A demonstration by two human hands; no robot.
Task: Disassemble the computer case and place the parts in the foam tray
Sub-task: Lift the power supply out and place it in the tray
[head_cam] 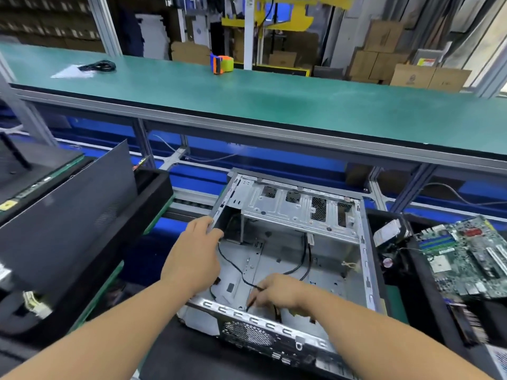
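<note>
Steel case (301, 215) gutted, board (466, 256) out at 3 o'clock. Left hand (197, 250) grips case's 10 o'clock edge; right hand (277, 290) fingers pinch black cable (233, 266). Next, likely: unplug cable, lift clear.

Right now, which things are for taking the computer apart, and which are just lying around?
For the job: computer case, black cable, motherboard, side panel, both hands (left, right).

Just lying about: tape dispenser, coiled cord, cardboard boxes.

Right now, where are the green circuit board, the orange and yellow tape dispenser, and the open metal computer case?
green circuit board (463, 256): head view, board's middle.
orange and yellow tape dispenser (222, 63): head view, its body.
open metal computer case (299, 212): head view, drive bracket.
</note>
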